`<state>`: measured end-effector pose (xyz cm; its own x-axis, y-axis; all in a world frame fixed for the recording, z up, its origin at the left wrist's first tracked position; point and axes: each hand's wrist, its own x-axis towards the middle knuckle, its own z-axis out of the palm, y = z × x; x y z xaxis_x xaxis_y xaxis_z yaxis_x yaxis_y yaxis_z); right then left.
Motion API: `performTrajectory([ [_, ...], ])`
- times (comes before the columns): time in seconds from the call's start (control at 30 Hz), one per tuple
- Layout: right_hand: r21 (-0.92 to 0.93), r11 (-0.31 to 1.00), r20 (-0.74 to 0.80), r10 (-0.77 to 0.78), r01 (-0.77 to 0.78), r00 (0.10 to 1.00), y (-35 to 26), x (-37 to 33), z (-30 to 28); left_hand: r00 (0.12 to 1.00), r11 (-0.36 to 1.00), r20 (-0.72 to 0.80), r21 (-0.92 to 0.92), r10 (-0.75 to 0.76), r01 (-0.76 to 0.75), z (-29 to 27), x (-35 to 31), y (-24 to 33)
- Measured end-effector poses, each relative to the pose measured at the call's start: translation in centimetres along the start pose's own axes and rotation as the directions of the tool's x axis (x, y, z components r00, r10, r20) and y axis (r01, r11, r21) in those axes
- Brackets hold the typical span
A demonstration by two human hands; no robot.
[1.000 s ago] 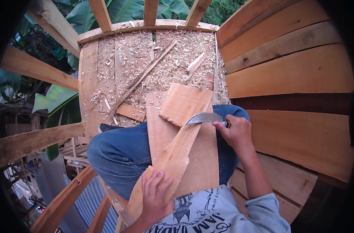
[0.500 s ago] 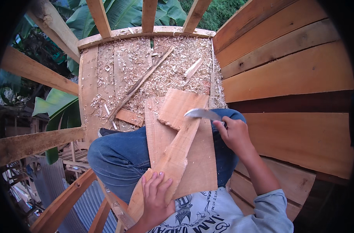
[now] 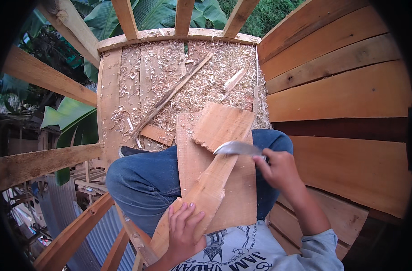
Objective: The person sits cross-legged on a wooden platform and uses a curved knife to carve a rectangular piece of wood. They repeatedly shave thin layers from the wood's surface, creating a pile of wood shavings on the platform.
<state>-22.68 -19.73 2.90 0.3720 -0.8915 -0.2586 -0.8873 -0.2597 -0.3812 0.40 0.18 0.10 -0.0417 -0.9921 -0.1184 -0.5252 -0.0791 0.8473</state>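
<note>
Across my lap lies a carved piece of wood, with a broad square far end, a narrow neck and a wider near end. My left hand presses on that near end, fingers laid over its top face and holding it. My right hand is wrapped round the handle of a knife, mostly hiding it. The knife's wide, curved blade points left and crosses over the neck just below the square end. Beneath the carved piece, a flat board rests over my crossed legs.
Wood shavings cover much of the plank floor. A long stick, a short split piece and a small offcut lie there. Slatted rails border the left and far sides; a plank wall stands at right.
The knife and my right hand have moved nearer to me along the carved piece, from the square end to the neck. My left hand keeps its place. The whole view has shifted slightly.
</note>
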Motion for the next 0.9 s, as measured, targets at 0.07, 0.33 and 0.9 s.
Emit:
performTrajectory([
  [0.07,-0.013,0.991,0.074,-0.131,0.133,0.989,-1.3,-0.8,0.5,1.0,1.0,0.004,0.0,-0.003,0.003,0.2,0.1,0.0],
  [0.33,0.129,0.936,-0.186,0.348,-0.328,0.919,4.7,2.0,-0.7,1.0,0.999,-0.002,-0.038,0.016,-0.016,-0.3,-0.3,-0.5],
  [0.9,0.427,0.902,-0.078,-0.04,0.07,0.996,-2.6,-4.0,4.8,0.999,0.997,-0.046,-0.081,-0.002,-0.002,-1.9,0.3,0.7],
])
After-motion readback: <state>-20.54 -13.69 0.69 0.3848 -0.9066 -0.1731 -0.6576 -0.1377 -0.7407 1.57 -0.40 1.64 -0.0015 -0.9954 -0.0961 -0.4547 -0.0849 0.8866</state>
